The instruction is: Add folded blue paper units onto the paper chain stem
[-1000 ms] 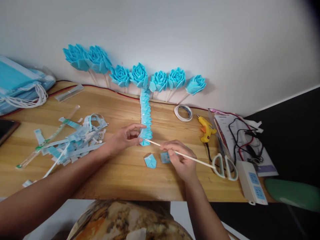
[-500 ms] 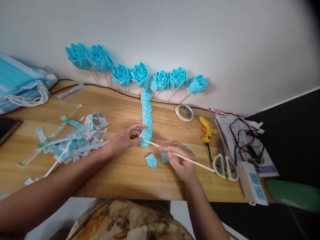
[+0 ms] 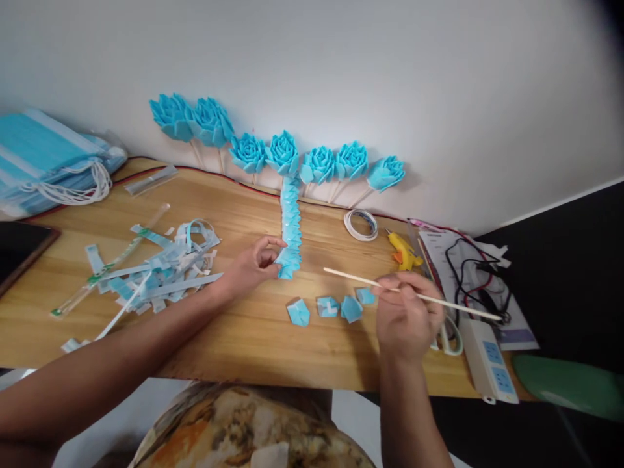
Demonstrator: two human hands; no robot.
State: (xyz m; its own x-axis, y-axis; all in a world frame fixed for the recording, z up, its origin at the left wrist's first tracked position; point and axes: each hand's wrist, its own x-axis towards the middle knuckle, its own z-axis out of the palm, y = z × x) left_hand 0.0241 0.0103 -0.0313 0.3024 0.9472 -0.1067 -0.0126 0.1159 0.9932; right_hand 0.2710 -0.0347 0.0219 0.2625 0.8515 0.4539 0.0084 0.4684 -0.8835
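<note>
**A:** How far along is this flower build, you reckon?

**B:** Pretty far, I'd say. Seven finished blue flowers (image 3: 283,153) lean on the wall (image 3: 341,65) right behind the petal strip (image 3: 291,227). The left hand (image 3: 256,263) has its fingers pinched shut on the near end of that strip. The right hand (image 3: 407,318), off to the strip's right, is closed around a bare wooden stick (image 3: 351,277), held above the table with its tip aimed back toward the strip. There's nothing on the stick yet, so that one looks barely begun.

**A:** Any material to go?

**B:** Four loose folded pieces (image 3: 298,312) sit just in front of the strip. There's a scrap pile (image 3: 160,266) to its left, and a tape roll (image 3: 361,224) and glue gun (image 3: 403,252) to its right. It's a light wood table (image 3: 244,344) against a plain white wall.
</note>
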